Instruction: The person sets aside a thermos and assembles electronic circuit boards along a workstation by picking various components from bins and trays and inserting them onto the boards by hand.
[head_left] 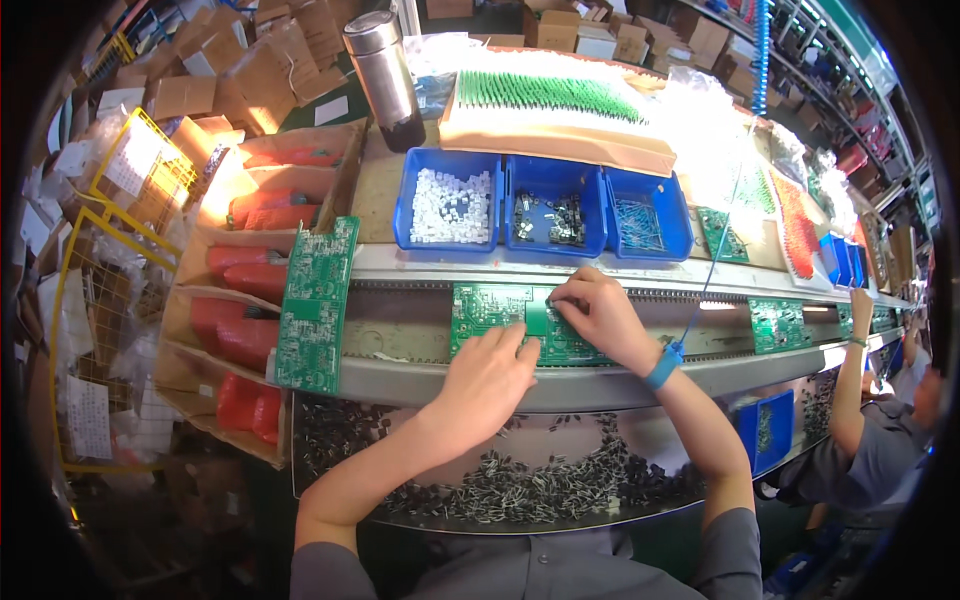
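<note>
A green circuit board (480, 308) lies on the conveyor rail in front of me, under both hands. My right hand (605, 318) is over the board's right half, thumb and forefinger pinched at its surface; what they hold is too small to make out. A blue band circles that wrist, with a cord running up from it. My left hand (488, 372) rests at the board's near edge, its fingers bent and drawn together on the board. Whatever may be between those fingertips is hidden. Another green board (318, 305) lies across the rails to the left.
Blue bins hold white parts (450, 208), dark metal parts (548, 218) and thin blue parts (640, 222). Loose black components (510, 485) fill a near tray. A steel flask (385, 80) stands behind. Cardboard dividers hold red packs (250, 335) leftward. Further right, a co-worker's arm (850, 385) reaches over the line.
</note>
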